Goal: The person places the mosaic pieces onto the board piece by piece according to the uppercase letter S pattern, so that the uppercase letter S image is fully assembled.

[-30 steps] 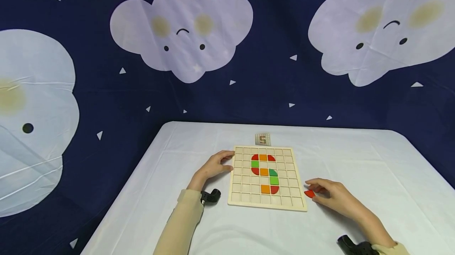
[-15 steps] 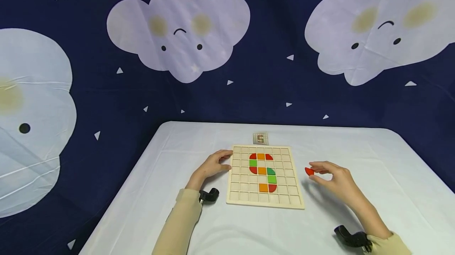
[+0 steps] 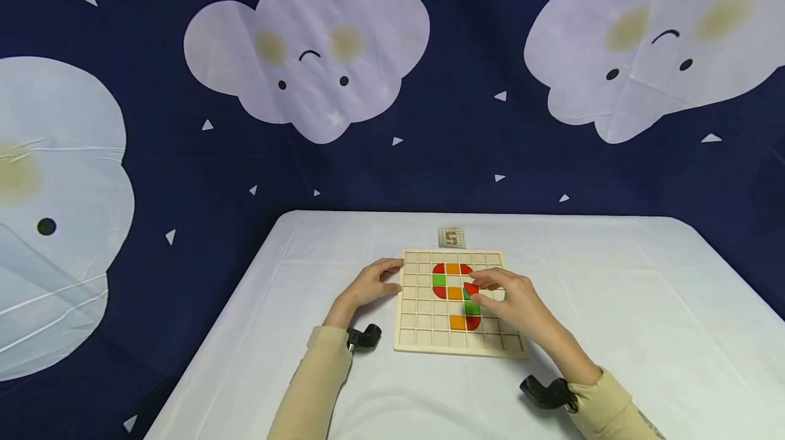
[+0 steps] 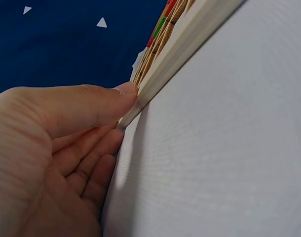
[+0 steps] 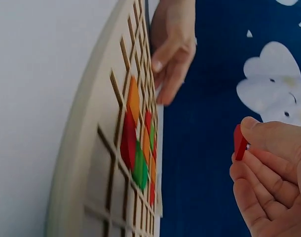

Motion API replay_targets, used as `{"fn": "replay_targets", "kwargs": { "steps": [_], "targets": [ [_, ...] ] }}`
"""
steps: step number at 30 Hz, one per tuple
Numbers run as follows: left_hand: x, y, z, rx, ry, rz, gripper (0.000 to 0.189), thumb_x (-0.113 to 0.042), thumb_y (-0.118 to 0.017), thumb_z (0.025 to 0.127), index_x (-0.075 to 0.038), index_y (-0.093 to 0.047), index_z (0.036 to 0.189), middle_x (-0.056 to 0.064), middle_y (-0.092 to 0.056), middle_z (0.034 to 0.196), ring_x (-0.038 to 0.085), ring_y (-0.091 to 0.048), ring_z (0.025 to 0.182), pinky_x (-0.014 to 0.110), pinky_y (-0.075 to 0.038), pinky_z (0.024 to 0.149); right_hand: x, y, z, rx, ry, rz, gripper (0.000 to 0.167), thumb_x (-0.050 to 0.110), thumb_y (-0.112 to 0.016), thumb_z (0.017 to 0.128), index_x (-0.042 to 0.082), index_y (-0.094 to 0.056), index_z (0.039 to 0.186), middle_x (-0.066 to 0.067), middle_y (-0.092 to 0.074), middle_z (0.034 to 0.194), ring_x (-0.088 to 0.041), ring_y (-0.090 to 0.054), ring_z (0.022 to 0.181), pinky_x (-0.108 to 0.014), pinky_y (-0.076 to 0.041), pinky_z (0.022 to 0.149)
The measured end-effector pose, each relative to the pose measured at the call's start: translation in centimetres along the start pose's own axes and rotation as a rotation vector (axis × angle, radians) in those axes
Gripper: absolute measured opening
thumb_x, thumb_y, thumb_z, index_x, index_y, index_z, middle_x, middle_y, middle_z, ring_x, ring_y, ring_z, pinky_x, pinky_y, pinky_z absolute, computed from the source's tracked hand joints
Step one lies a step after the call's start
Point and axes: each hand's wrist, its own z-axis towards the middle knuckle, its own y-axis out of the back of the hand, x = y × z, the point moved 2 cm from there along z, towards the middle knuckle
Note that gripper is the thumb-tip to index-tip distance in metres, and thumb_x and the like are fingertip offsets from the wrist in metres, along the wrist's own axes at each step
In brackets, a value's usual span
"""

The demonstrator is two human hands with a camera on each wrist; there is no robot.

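My right hand (image 3: pixel 515 298) pinches a red quarter-circle tile (image 3: pixel 471 288) between thumb and fingers, above a wooden grid board (image 3: pixel 423 325). In the right wrist view this red tile (image 5: pixel 238 143) is held clear of the board. Red, orange and green tiles lie in the grid in a curved, S-like line, with an orange square (image 3: pixel 457 322) and a red quarter-circle (image 3: pixel 473 323) at its near end. A green quarter-circle is partly covered by the held tile. My left hand (image 3: pixel 366 287) rests its thumb and fingertips against the board's left edge.
A small gridded card (image 3: pixel 452 237) with an S-shaped pattern lies just beyond the board. White cloth (image 3: pixel 644 304) covers the table, and a dark blue curtain (image 3: pixel 466 174) with clouds hangs behind it.
My right hand has lifted the red tile off the cloth on the right and carried it left, over the board. The left hand has stayed at the board's edge.
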Motion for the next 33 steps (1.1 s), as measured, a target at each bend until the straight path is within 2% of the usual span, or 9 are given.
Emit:
{"fn": "replay_targets", "kwargs": {
  "steps": [6,9,17,24,33],
  "targets": [
    [-0.1,0.2,-0.2,-0.003,-0.002,0.003,0.056,-0.001,-0.071,0.081,0.002,-0.051,0.133,0.014,-0.052,0.13,0.028,-0.05,0.116,0.039,-0.038,0.103,0.9,-2.2,0.7,0.026,0.032,0.076,0.035,0.008,-0.077,0.078,0.0,-0.066,0.11,-0.004,-0.069,0.098,-0.022,-0.065,0.084,-0.042,-0.055,0.072],
    [-0.2,0.1,-0.3,-0.008,0.0,0.004,0.056,-0.001,-0.071,0.08,0.003,-0.051,0.132,0.014,-0.052,0.129,0.029,-0.05,0.115,0.039,-0.038,0.103,1.2,-3.2,0.7,0.046,0.022,0.087,0.035,0.01,-0.077,0.079,0.001,-0.066,0.111,-0.006,-0.068,0.1,-0.022,-0.065,0.084,-0.043,-0.055,0.073],
    [0.0,-0.6,-0.5,0.016,0.012,0.007,0.056,-0.003,-0.071,0.081,0.001,-0.05,0.133,0.013,-0.052,0.13,0.027,-0.05,0.116,0.037,-0.038,0.103,0.9,-5.5,-0.5,0.15,-0.04,0.09,0.033,0.013,-0.075,0.081,0.005,-0.067,0.112,-0.003,-0.068,0.104,-0.015,-0.064,0.086,-0.031,-0.055,0.072],
    [0.1,-0.4,-0.3,-0.002,0.011,0.007,0.056,-0.003,-0.071,0.081,0.0,-0.051,0.133,0.012,-0.052,0.13,0.026,-0.05,0.115,0.037,-0.039,0.102,0.2,-6.7,-0.8,0.174,-0.016,0.07,0.033,0.012,-0.077,0.078,0.006,-0.067,0.109,0.001,-0.067,0.095,-0.011,-0.062,0.082,-0.027,-0.054,0.071],
    [0.2,0.0,-0.1,-0.01,-0.009,-0.011,0.056,-0.001,-0.071,0.081,0.002,-0.051,0.133,0.013,-0.053,0.129,0.027,-0.05,0.114,0.039,-0.039,0.101,-0.1,-7.4,-0.9,0.191,0.004,-0.016,0.031,0.015,-0.078,0.077,0.009,-0.068,0.105,0.006,-0.065,0.093,-0.009,-0.058,0.086,-0.032,-0.05,0.077]
  ]
}}
